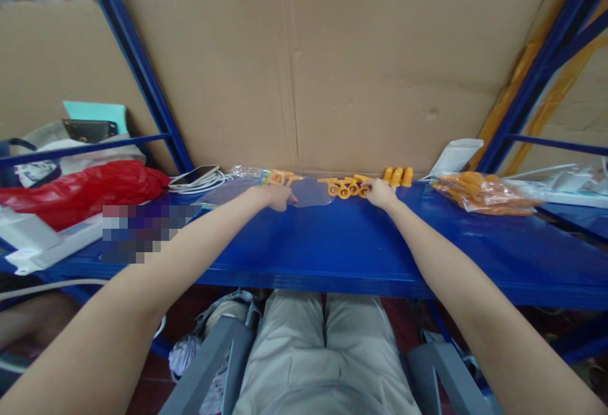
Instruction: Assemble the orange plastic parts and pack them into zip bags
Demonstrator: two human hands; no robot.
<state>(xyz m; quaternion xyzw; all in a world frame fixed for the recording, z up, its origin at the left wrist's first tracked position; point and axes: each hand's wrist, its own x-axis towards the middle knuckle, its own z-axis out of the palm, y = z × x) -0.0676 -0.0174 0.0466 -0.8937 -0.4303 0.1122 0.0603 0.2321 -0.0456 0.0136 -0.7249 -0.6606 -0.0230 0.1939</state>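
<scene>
My left hand (278, 197) reaches to the back of the blue shelf, its visible fingers stretched out. Just behind it are orange plastic pieces (284, 178) on a clear plastic bag (311, 192); the hand partly hides them, and whether it touches them is unclear. My right hand (381, 194) has its fingertips closed at the right end of a row of orange plastic pieces with round, cup-like ends (344, 192). The fingers cover part of the end piece. Several orange caps (398, 176) stand upright just behind my right hand.
The blue shelf (332, 244) backs onto a cardboard panel (370, 73). A phone (194, 177) on a coiled white cable and a red plastic bag (109, 187) are on the left. A clear bag of orange pieces (482, 193) lies right. Blue posts frame both sides.
</scene>
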